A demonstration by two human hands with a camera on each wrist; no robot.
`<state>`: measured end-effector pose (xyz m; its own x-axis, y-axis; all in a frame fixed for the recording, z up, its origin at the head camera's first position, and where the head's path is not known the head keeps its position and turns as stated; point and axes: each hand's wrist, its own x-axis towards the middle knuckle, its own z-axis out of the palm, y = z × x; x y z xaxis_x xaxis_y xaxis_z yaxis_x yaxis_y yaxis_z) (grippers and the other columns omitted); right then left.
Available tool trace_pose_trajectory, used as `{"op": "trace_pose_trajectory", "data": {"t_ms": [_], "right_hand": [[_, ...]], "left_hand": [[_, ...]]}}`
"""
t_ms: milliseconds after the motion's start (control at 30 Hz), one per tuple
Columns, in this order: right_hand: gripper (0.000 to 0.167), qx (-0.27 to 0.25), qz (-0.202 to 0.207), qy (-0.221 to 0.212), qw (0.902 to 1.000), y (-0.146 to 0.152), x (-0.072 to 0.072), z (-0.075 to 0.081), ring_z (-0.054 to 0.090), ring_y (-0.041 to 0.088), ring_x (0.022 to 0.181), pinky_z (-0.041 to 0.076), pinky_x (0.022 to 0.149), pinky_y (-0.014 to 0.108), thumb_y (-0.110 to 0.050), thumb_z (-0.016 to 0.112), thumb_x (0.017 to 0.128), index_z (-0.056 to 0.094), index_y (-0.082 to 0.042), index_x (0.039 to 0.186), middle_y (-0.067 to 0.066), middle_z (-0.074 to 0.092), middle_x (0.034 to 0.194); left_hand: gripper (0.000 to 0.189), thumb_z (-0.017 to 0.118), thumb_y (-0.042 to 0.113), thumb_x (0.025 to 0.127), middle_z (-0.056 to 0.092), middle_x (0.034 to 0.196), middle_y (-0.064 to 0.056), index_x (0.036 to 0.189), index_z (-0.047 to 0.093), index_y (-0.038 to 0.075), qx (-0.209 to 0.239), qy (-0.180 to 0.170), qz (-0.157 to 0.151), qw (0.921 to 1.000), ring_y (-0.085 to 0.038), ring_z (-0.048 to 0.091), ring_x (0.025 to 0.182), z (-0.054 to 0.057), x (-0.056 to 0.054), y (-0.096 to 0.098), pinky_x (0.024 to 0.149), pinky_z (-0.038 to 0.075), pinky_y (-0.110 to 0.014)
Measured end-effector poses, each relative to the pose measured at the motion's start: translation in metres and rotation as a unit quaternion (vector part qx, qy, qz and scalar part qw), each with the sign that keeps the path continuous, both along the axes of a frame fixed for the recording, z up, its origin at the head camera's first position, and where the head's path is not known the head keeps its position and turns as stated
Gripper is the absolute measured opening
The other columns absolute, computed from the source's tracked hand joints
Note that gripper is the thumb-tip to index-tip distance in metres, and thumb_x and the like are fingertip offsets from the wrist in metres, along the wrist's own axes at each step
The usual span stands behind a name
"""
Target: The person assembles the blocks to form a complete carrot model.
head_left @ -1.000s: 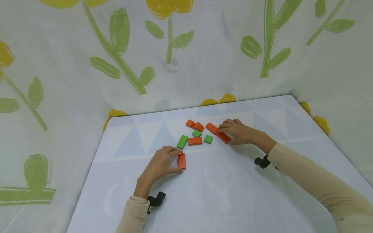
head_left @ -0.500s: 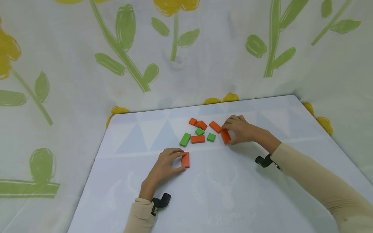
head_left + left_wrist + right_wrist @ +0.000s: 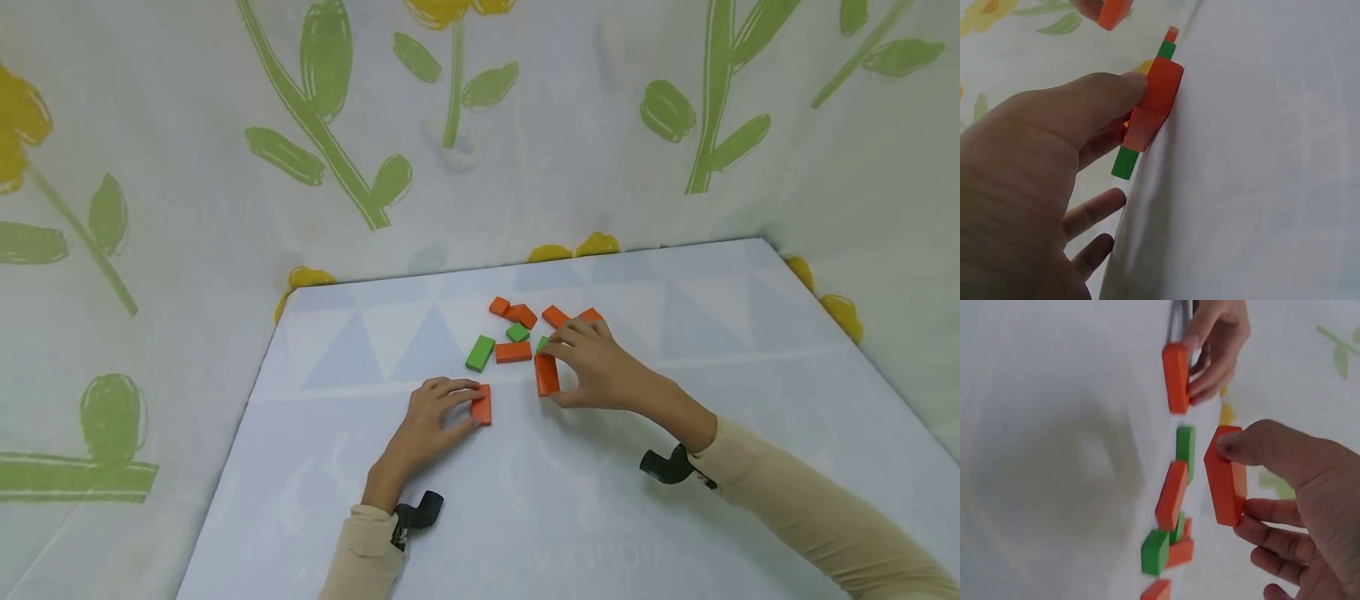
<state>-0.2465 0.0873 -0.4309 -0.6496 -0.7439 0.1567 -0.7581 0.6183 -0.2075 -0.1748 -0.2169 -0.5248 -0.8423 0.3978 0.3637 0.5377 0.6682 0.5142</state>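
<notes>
My left hand point(image 3: 426, 423) pinches an orange block point(image 3: 483, 405) between thumb and fingers on the white table; the left wrist view has this block point(image 3: 1163, 87) at the thumb tip. To its right, my right hand point(image 3: 611, 371) holds another orange block point(image 3: 547, 375) by its two ends, thumb on the near one. The right wrist view shows that block point(image 3: 1227, 481) raised above the table, its long side facing the camera. Between and beyond the hands lie a long green block point(image 3: 480, 353) and an orange block point(image 3: 513, 352). A small green block point(image 3: 542, 342) is partly covered by my right fingers.
Farther back sit a green block point(image 3: 517, 332) and several orange blocks, among them a roof-shaped one point(image 3: 521, 315) and one behind my right hand point(image 3: 591, 314). The table point(image 3: 465, 517) ends at a flower-patterned cloth wall point(image 3: 540, 167). Each wrist wears a black camera.
My right hand has picked up its orange block from the right of the group and carried it left and nearer. The left hand stays at its block, its fingers now closer round it.
</notes>
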Motion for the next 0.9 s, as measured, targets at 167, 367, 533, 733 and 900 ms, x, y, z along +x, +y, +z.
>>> {"op": "trace_pose_trajectory", "data": {"t_ms": [167,367,533,733,900], "right_hand": [[0.057,-0.008,0.014,0.011,0.9998,-0.019,0.011,0.000,0.047,0.024,0.117,0.034,0.095,0.049,-0.042,0.085,0.074,0.070,-0.010,0.119,0.001,0.062,0.115],[0.058,0.001,0.023,0.015,0.9996,-0.038,0.012,-0.009,0.046,0.024,0.118,0.035,0.094,0.049,-0.044,0.084,0.075,0.070,-0.012,0.121,0.001,0.063,0.118],[0.060,0.021,0.034,0.007,0.9992,-0.051,0.010,-0.020,0.047,0.023,0.116,0.034,0.092,0.046,-0.047,0.085,0.074,0.070,-0.011,0.120,0.001,0.062,0.117],[0.061,0.046,0.029,-0.001,0.9985,-0.061,0.011,-0.028,0.045,0.023,0.118,0.033,0.097,0.050,-0.048,0.084,0.074,0.069,-0.012,0.121,0.001,0.060,0.117],[0.061,0.051,0.027,-0.001,0.9983,-0.065,0.011,-0.031,0.045,0.024,0.118,0.032,0.097,0.051,-0.049,0.084,0.074,0.069,-0.013,0.121,0.002,0.061,0.117]], "left_hand": [[0.037,0.078,0.026,0.088,0.063,0.132,0.002,0.124,0.072,0.019,0.001,-0.006,0.002,1.0000,-0.026,0.049,0.123,-0.001,0.000,0.000,0.098,0.037,-0.053],[0.039,0.077,0.028,0.090,0.062,0.133,0.003,0.127,0.071,0.019,-0.002,-0.018,0.008,0.9998,-0.027,0.049,0.124,0.001,0.000,0.001,0.100,0.036,-0.054],[0.040,0.076,0.028,0.090,0.062,0.134,0.003,0.128,0.070,0.019,-0.007,-0.011,0.012,0.9998,-0.027,0.050,0.123,-0.001,0.000,0.002,0.100,0.036,-0.056],[0.041,0.075,0.031,0.091,0.061,0.135,0.003,0.129,0.069,0.020,-0.011,-0.017,0.011,0.9997,-0.026,0.049,0.124,-0.003,0.000,0.002,0.100,0.036,-0.055],[0.040,0.077,0.030,0.089,0.061,0.136,0.004,0.128,0.070,0.021,-0.006,-0.014,0.011,0.9998,-0.025,0.049,0.124,-0.002,-0.001,0.001,0.099,0.037,-0.054]]}}
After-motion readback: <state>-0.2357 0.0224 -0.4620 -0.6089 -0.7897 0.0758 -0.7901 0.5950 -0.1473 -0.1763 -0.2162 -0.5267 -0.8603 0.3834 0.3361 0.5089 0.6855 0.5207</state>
